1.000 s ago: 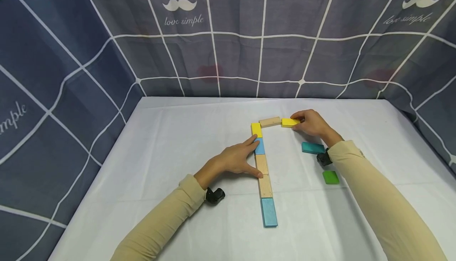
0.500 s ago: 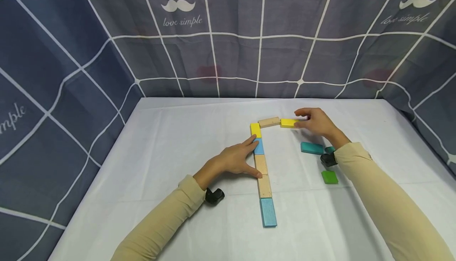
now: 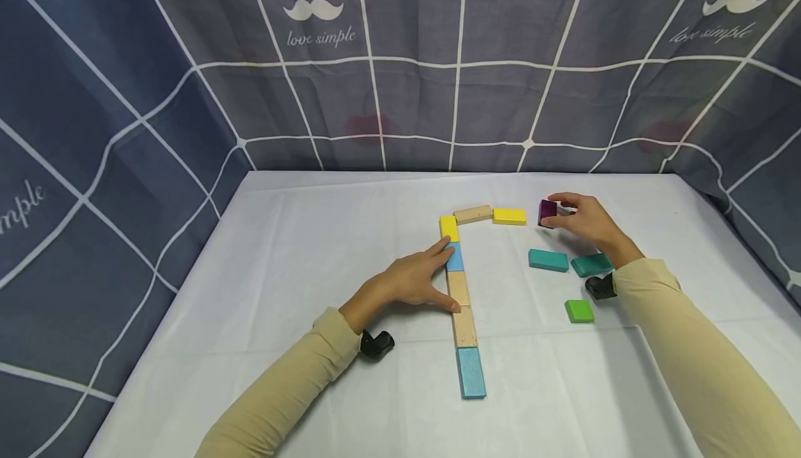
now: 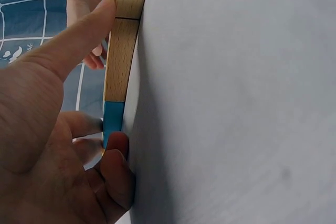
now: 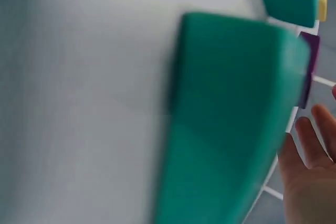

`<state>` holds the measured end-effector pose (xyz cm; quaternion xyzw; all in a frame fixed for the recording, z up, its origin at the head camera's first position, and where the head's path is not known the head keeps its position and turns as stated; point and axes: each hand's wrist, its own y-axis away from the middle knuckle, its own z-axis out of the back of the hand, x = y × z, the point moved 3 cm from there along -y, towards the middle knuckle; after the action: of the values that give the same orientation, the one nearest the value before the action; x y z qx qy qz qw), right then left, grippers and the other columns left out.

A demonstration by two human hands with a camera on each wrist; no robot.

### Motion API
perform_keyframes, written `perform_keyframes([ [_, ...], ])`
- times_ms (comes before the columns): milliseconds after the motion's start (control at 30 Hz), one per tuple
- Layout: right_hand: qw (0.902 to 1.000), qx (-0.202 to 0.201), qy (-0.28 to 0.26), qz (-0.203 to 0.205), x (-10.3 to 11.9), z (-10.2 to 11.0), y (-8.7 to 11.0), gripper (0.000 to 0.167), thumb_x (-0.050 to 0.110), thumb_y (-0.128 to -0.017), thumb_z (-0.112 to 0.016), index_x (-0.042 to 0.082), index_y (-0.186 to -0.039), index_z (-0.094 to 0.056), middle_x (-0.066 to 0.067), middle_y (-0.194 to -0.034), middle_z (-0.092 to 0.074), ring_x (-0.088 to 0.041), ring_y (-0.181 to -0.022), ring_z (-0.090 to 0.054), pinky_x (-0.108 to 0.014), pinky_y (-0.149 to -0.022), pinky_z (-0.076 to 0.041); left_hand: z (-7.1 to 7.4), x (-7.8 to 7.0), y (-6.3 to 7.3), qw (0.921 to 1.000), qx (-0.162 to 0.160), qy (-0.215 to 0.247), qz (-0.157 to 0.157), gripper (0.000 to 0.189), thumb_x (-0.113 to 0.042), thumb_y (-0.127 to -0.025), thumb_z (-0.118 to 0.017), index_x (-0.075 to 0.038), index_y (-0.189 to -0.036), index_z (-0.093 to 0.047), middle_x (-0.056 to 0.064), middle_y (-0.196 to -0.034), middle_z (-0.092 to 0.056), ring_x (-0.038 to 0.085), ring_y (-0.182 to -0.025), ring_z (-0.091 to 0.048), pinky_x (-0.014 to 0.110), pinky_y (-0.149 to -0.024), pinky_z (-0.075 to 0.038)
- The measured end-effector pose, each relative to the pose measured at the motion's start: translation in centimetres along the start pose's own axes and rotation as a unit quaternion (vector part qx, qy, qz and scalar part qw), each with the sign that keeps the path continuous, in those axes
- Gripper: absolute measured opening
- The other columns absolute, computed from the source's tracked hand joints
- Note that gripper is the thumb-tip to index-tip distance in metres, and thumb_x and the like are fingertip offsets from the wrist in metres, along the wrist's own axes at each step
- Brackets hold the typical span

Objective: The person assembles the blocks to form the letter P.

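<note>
My left hand (image 3: 416,279) rests against the left side of a row of wooden blocks, thumb and fingers spread. Its thumb meets a natural wood block (image 3: 464,326) and its fingertips lie by the blue block (image 3: 455,257); in the left wrist view the thumb (image 4: 79,38) reaches along the row. My right hand (image 3: 591,222) pinches a dark purple block (image 3: 546,211), thumb at the near end and forefinger at the far end. The purple block stands right of a yellow block (image 3: 509,217). In the right wrist view the purple block (image 5: 310,69) shows beyond the fingers, the grip cut off.
A second yellow block (image 3: 448,229) tops the row, with a light wood block (image 3: 473,215) to its right. A light blue block (image 3: 471,373) forms the near end. Two teal blocks (image 3: 548,260) and a green one (image 3: 579,311) lie on the white table at right. Curtains rise behind.
My right hand has let go of the yellow block at the far end and moved right to the purple block, which was hidden behind it. My left hand has stayed in place.
</note>
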<state>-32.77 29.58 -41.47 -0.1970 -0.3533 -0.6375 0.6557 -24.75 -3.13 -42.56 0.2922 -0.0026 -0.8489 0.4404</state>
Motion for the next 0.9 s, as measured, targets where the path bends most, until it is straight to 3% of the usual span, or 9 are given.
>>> perform_keyframes([
  [300,0.9998,0.008,0.019,0.002,-1.1,-0.1,-0.4,0.077,0.021,-0.092,-0.071,-0.005,-0.151,-0.030,-0.035,-0.148,-0.033,-0.050,-0.133,-0.032,-0.062,-0.108,-0.027,-0.1,0.1,-0.1,1.0000,-0.002,-0.003,-0.002,0.113,-0.066,-0.075,-0.075,-0.016,-0.159,-0.018,-0.003,-0.165,-0.002,0.022,-0.147,-0.023,0.047,-0.110,-0.034],
  [700,0.9989,0.003,0.047,0.007,-0.9,-0.1,0.0,0.074,0.021,-0.092,-0.070,-0.006,-0.149,-0.033,-0.035,-0.144,-0.038,-0.050,-0.129,-0.036,-0.064,-0.107,-0.027,0.0,0.0,-0.1,1.0000,0.000,-0.004,-0.003,0.113,-0.065,-0.075,-0.075,-0.016,-0.159,-0.018,-0.003,-0.165,-0.001,0.021,-0.147,-0.022,0.044,-0.110,-0.034],
  [900,0.9983,0.030,0.048,0.017,-0.5,-0.4,0.6,0.076,0.026,-0.091,-0.072,-0.006,-0.149,-0.035,-0.033,-0.144,-0.039,-0.048,-0.125,-0.038,-0.062,-0.107,-0.029,0.0,-0.1,-0.1,1.0000,0.001,-0.003,0.000,0.113,-0.065,-0.075,-0.075,-0.016,-0.159,-0.018,-0.003,-0.165,-0.001,0.021,-0.147,-0.022,0.044,-0.110,-0.033],
])
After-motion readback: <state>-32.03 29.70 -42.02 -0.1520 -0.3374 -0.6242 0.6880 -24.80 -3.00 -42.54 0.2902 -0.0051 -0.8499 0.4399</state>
